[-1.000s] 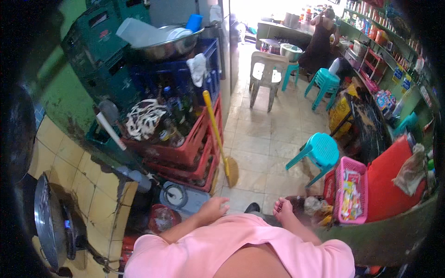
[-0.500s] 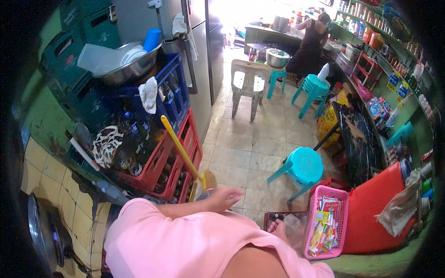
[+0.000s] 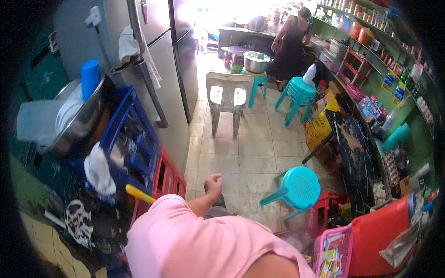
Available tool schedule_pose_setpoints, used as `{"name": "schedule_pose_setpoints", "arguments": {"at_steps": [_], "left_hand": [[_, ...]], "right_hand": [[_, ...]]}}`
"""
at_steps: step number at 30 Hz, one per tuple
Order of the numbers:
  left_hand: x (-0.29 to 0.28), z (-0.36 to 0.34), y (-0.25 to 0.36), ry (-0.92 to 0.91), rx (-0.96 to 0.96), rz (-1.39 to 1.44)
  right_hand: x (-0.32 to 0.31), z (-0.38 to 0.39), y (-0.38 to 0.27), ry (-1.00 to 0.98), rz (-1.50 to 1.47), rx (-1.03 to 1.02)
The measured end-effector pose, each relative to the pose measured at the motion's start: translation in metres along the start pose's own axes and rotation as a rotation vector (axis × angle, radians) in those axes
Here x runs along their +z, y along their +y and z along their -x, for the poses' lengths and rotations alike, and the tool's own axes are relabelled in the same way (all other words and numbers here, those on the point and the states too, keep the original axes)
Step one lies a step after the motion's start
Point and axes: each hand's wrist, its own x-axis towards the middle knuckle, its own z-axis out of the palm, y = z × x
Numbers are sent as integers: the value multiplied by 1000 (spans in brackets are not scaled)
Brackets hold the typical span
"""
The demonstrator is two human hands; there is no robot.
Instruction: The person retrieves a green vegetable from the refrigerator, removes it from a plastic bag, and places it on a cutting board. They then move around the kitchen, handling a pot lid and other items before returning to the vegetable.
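Note:
My left hand (image 3: 213,185) swings forward over the tiled floor, fingers curled closed with nothing visible in them. To its left are stacked red crates (image 3: 168,169) and a yellow broom handle (image 3: 139,193); to its right stands a turquoise stool (image 3: 296,187). My right hand is out of sight below my pink shirt, near a pink basket of packets (image 3: 320,264) at the lower right. A blue crate (image 3: 109,148) sits left of me with a white cloth (image 3: 99,169) hanging on it, beside a steel bowl (image 3: 92,123) of plastic containers.
Steel fridges (image 3: 183,78) line the left of the aisle. Ahead are a plastic chair (image 3: 229,88), pots on stools and stacked stools (image 3: 296,95). A person in a dark dress (image 3: 292,51) stands at the back counter. A black marble-patterned table (image 3: 352,153) and shelves run along the right.
I have moved forward along the aisle; the crates, fridge and chair appear nearer. My left hand has swung forward, and my right hand has dropped out of view. The broom handle is mostly hidden now.

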Motion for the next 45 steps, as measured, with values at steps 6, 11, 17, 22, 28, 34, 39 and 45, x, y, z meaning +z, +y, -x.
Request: {"name": "schedule_pose_setpoints", "arguments": {"at_steps": [6, 11, 17, 22, 28, 34, 39, 45], "left_hand": [[-12, -188, 49, 424, 51, 201], [-105, -257, 154, 821, 366, 60], [-176, -244, 237, 1150, 782, -79], [-205, -257, 246, 1422, 718, -345], [-196, -287, 230, 1212, 403, 79], [-209, -334, 193, 986, 383, 544], [-217, -339, 169, 1099, 368, 524], [-214, -331, 160, 1069, 400, 685]], "right_hand": [[169, 17, -127, -95, -11, -341], [331, 63, -225, -357, 284, -761], [413, 60, -225, -552, 493, -565], [450, 39, -229, -661, 502, -423], [518, 11, -300, -752, 481, -426], [601, -34, -341, -948, 592, -324], [631, -34, -343, -1069, 785, -162], [620, -69, -371, -1423, 1035, -244]]}}
